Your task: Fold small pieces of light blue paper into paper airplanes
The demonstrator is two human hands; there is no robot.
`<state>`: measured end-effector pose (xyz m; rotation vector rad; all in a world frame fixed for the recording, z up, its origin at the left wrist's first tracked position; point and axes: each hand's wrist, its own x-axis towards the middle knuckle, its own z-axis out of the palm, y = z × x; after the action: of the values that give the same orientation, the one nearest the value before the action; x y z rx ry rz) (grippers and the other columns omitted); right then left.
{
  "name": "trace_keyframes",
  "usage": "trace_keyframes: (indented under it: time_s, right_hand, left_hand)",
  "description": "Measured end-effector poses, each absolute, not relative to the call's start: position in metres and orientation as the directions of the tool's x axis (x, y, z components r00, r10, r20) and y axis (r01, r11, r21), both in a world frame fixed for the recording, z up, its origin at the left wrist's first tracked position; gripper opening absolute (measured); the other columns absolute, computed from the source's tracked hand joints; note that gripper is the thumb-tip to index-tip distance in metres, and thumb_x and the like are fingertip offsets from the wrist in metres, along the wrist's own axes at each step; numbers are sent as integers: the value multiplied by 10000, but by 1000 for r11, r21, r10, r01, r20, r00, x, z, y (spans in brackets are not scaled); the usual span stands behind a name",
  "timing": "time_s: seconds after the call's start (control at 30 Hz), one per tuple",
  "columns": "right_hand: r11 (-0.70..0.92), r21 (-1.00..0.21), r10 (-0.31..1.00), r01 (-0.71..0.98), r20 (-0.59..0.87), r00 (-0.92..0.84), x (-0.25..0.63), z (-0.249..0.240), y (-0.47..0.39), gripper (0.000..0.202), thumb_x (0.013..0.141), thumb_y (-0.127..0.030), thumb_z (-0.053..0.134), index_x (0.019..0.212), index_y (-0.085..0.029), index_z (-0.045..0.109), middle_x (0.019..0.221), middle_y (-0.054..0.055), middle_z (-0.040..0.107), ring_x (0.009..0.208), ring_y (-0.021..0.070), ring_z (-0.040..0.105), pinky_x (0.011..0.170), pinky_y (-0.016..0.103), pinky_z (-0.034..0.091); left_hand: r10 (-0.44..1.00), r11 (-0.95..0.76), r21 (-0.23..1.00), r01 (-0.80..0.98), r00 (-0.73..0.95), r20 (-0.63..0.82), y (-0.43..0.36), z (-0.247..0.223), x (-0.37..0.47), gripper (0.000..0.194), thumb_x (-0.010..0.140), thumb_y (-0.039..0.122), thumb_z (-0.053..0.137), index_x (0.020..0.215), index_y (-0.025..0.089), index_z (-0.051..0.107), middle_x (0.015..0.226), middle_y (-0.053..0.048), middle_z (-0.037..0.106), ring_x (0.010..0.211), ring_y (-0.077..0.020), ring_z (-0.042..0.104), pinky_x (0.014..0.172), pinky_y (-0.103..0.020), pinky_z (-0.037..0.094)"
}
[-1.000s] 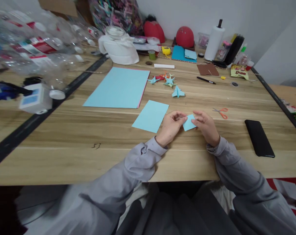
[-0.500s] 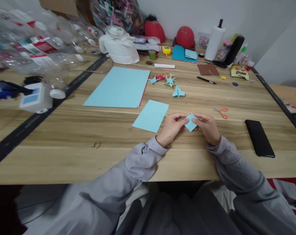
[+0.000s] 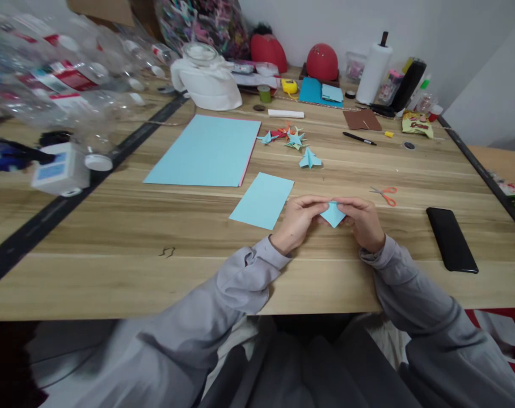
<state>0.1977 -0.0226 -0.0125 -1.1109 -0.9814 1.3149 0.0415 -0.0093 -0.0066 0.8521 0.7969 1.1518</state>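
Observation:
Both hands pinch a small folded blue paper [image 3: 334, 215] above the table, one at each side. My left hand [image 3: 299, 220] has its thumb and fingers closed on the left corner. On the right corner, my right hand [image 3: 362, 220] is closed in the same way, thumb on top. The paper's lower point faces me, and its top edge lies between the fingertips. A flat blue sheet [image 3: 262, 200] rests just left of my left hand. Farther back sit a folded blue paper figure [image 3: 310, 158] and several colored paper figures [image 3: 295, 137].
Large blue sheets [image 3: 206, 150] lie at the left centre. To the right are orange-handled scissors [image 3: 388, 196], a black phone [image 3: 452, 240] and a pen [image 3: 359, 139]. Plastic bottles [image 3: 66, 79] and a white box [image 3: 62, 169] crowd the left side.
The small paper's top corner no longer stands up as a diamond; its upper part now shows a roughly straight edge. My fingertips have drawn up along that edge.

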Motion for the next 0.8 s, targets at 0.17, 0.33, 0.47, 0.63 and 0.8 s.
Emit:
trace_keyframes:
  time_s: [0.17, 0.33, 0.47, 0.63, 0.8]
  right_hand:
    - [-90, -938, 987, -336, -128, 95, 203, -17, -16, 254, 550, -303, 850, 773, -215, 770, 738, 6, 735, 645, 145, 628, 602, 288, 499]
    - [-112, -946, 988, -305, -139, 66, 204, -18, -15, 264, 563, -303, 835, 798, -206, 761, 784, 25, 749, 670, 168, 641, 609, 307, 510]
    - [-103, -945, 991, -309, -125, 52, 204, -19, -16, 258, 576, -316, 835, 797, -207, 760, 786, 23, 750, 665, 160, 640, 610, 302, 516]
    - [-105, -951, 993, -291, -117, 25, 203, -18, -17, 282, 576, -340, 849, 814, -215, 762, 770, 14, 742, 624, 141, 618, 582, 287, 505]
    - [-87, -972, 996, -218, -83, -28, 203, -15, -19, 353, 633, -425, 828, 905, -209, 764, 713, 2, 697, 573, 116, 562, 520, 253, 443]
  left_hand:
    - [932, 152, 888, -433, 362, 17, -9, -10, 37, 455, 523, 215, 900, 954, 162, 766, 805, -38, 734, 638, -126, 659, 540, -229, 571]
    - [926, 22, 922, -387, 357, 127, -11, -9, 38, 366, 514, 181, 906, 856, 155, 776, 990, -68, 713, 707, -120, 657, 575, -232, 590]
    - [933, 29, 929, -369, 344, 108, -12, -9, 39, 329, 513, 214, 913, 801, 149, 769, 1004, -63, 683, 694, -108, 647, 569, -235, 595]
    - [944, 38, 928, -371, 318, 88, -13, -9, 40, 311, 521, 265, 913, 751, 139, 747, 903, -44, 682, 654, -106, 635, 552, -249, 593]
    - [960, 84, 930, -359, 279, 21, -11, -7, 40, 343, 503, 313, 917, 713, 127, 720, 780, -40, 693, 632, -126, 641, 542, -261, 582]
